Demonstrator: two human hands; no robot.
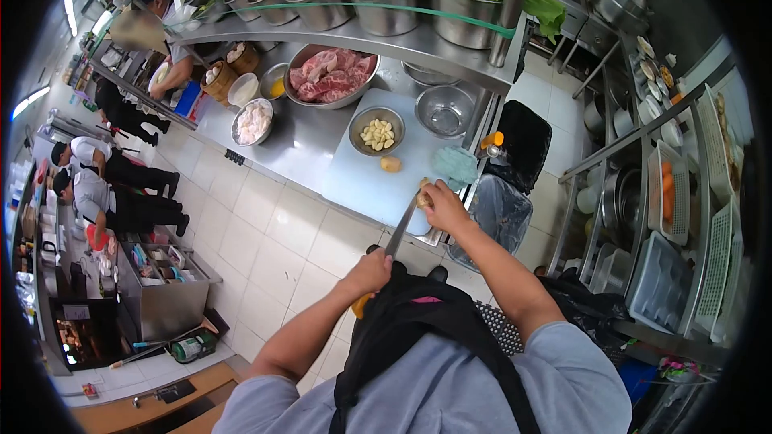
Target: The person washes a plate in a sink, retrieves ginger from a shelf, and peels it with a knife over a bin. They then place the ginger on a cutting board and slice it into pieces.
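Note:
My left hand (369, 274) is closed round a knife (400, 229) with a yellow handle, its blade pointing up and away from me. At the board's right front edge, my right hand (445, 207) grips a light brown piece of ginger (423, 195), and the blade's tip end lies against it. Another peeled yellowish piece (391, 164) rests on the white cutting board (354, 181). Behind it on the board stands a steel bowl (355, 135) of peeled garlic cloves. A folded green cloth (455, 166) lies at the board's right side.
Raw meat (331, 75) fills a large bowl behind the board; an empty steel bowl (445, 111) stands right. Steel pots line the overhead shelf (386, 42). A plastic-lined bin (492, 217) stands right of the counter, racks (587, 165) beyond. Several people work at left.

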